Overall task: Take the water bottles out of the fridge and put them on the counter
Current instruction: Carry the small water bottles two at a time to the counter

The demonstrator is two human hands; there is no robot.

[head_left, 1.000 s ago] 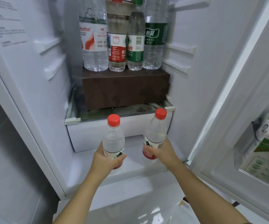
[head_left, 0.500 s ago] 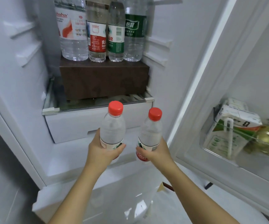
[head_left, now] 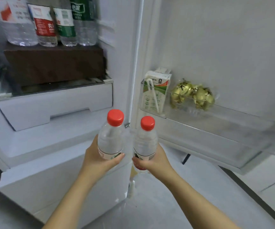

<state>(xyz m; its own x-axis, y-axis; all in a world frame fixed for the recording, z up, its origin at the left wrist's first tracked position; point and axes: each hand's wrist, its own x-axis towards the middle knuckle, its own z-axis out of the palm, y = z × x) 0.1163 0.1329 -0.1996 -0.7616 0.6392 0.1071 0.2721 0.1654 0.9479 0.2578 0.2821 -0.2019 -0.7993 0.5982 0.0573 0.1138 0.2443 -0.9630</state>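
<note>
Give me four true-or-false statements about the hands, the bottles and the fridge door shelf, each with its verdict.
1. The left hand grips one small clear red-capped plastic bottle; the right hand grips a second red-capped bottle. True.
2. Both held bottles rest on a fridge shelf. False: they are held in the air, in front of the fridge.
3. Four larger labelled bottles stand on the dark brown box. True.
4. A drink carton lies on that box. False: the white-and-green drink carton stands upright in the clear door shelf, beside gold-wrapped items.
</note>
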